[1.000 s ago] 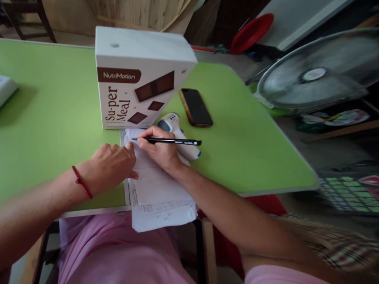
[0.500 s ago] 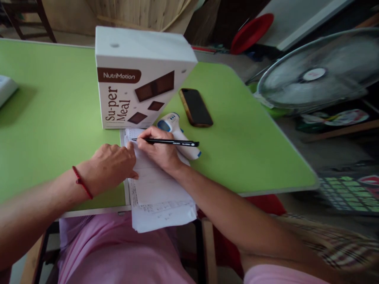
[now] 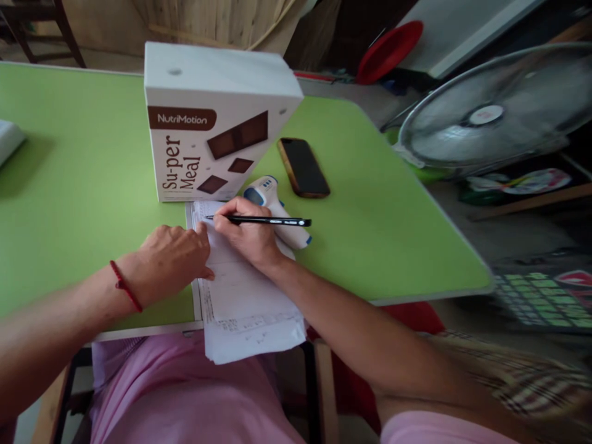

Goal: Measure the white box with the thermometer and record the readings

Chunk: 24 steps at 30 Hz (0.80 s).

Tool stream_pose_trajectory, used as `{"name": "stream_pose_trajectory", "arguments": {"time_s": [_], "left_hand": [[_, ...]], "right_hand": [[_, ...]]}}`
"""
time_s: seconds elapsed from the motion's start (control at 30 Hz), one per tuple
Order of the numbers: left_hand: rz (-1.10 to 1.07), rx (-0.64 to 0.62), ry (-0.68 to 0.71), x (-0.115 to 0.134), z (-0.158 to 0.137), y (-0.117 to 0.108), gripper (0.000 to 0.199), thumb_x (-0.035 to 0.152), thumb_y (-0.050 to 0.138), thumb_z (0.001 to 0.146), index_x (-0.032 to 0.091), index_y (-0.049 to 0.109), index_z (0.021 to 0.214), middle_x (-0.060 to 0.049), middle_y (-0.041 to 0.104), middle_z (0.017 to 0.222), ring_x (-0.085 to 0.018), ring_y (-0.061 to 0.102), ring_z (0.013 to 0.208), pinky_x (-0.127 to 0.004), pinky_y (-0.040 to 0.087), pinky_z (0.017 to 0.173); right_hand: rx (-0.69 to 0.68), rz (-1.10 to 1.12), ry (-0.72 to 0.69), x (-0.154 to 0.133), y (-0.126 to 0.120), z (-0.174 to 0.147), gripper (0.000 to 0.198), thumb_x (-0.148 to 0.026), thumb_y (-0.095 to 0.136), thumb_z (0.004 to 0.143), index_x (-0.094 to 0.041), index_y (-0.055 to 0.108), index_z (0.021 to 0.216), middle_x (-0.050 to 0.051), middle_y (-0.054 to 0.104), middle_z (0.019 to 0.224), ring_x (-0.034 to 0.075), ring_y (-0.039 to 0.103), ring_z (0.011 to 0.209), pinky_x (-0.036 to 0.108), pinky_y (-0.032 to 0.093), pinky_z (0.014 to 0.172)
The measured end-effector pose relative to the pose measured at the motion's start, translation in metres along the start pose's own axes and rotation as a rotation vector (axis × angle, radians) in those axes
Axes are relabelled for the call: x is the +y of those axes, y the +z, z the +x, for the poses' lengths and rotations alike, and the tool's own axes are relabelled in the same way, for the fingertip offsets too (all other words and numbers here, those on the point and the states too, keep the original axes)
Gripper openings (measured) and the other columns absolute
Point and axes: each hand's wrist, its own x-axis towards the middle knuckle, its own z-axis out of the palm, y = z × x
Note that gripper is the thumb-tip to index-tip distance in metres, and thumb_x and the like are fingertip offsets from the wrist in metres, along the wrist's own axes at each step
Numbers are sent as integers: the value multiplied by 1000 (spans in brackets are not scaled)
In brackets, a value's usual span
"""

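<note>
A black pen (image 3: 272, 220) is pinched in my right hand (image 3: 250, 234), its tip touching the upper left part of a stack of white paper (image 3: 250, 290). Small handwriting runs along the sheet's top, left edge and lower end. My left hand (image 3: 173, 256) rests on the paper's left edge, palm down, fingers bent and thumb apart, holding nothing. Just beyond the right hand lies a white and blue infrared thermometer (image 3: 291, 229), partly covered by that hand. A white NutriMotion box (image 3: 185, 148) stands upright at the paper's far end.
The green table (image 3: 379, 246) carries a dark-screened phone (image 3: 304, 166) right of the box and part of a white object (image 3: 8, 140) at far left. The paper's near end overhangs the table edge. Off the table's right side are a fan (image 3: 483, 114) and a red basin (image 3: 391, 52).
The whole view has shifted slightly, with things sitting a little further left. Both hands, the pen and the paper keep nearly the same places relative to one another.
</note>
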Motion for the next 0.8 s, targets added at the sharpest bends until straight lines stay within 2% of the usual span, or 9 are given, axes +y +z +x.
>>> {"name": "stream_pose_trajectory", "arguments": {"time_s": [0.23,0.8], "left_hand": [[-1,-29,-1,1,0,-3,74,50,52,89,-5,36,136,-15,69,73,-31,68,73,-31,38,52],[-17,-4,10,0,0,-3,71,49,54,88,-5,41,132,-14,68,69,-32,68,69,-32,43,52]], "right_hand": [[-36,8,9,-1,0,1,9,-20,55,72,-21,53,63,-3,60,60,12,52,56,27,42,59],[-25,16,-15,1,-1,0,10,-19,55,71,-20,52,62,-3,60,59,11,52,55,25,41,57]]}}
